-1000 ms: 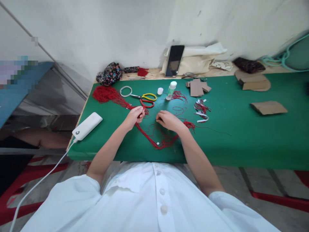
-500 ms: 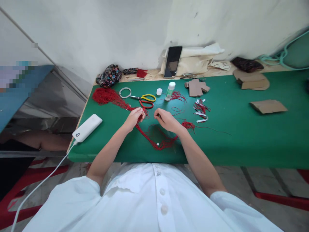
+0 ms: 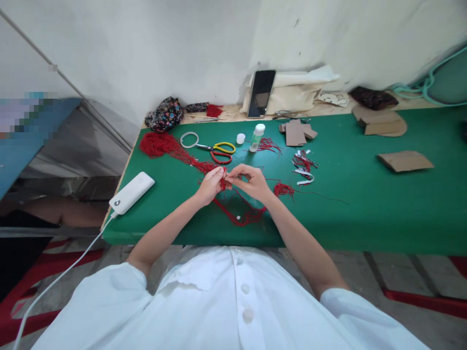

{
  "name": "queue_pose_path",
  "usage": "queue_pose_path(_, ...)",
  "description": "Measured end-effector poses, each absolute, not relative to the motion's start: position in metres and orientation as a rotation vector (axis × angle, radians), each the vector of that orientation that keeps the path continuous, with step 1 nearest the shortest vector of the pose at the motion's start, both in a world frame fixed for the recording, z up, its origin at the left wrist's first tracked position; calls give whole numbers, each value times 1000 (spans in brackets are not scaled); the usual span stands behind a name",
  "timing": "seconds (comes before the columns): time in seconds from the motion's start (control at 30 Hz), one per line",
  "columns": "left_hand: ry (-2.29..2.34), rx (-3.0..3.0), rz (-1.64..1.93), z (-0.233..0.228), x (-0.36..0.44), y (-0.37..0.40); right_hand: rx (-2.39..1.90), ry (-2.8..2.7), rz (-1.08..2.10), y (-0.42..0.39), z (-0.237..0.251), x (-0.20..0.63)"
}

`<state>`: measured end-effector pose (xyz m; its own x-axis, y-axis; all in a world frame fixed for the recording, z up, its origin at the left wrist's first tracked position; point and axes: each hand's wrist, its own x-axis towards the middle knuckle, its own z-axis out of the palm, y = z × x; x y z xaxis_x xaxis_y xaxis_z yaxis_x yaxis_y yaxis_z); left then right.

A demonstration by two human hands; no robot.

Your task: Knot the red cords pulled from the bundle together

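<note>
A long bundle of red cord (image 3: 182, 154) runs from a fluffy heap at the left to my hands, then loops down toward the front of the green table. My left hand (image 3: 211, 185) is closed around the cord, thumb on top. My right hand (image 3: 251, 181) meets it fingertip to fingertip, pinching at the cord; the exact strand is too small to make out. Behind my hands lie scissors (image 3: 221, 151) with one yellow and one red handle, beside a pale ring (image 3: 189, 140). A small red tangle (image 3: 283, 189) sits right of my right wrist.
A glue bottle (image 3: 257, 138) and a white cap (image 3: 241, 138) stand behind my hands. A phone (image 3: 261, 93) leans at the back. Cardboard pieces (image 3: 295, 132) and cord scraps (image 3: 304, 165) lie to the right. A white power bank (image 3: 132, 193) with a cable is at the left edge.
My hands were apart and have come together at the cord. The left hand moved right and slightly nearer me; the right hand's fingertips moved left to meet it.
</note>
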<state>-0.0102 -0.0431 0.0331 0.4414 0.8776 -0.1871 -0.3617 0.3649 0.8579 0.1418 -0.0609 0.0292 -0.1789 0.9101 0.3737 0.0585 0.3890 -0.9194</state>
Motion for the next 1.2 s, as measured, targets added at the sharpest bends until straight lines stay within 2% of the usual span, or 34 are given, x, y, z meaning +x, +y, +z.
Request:
queue_pose_path(0.4,746,922,742,33,-17,-40,-935,-1517,891,-59,28,140)
queue_pose_path(1.2,752,1126,731,34,-19,-42,-1054,-1470,763,-58,26,142)
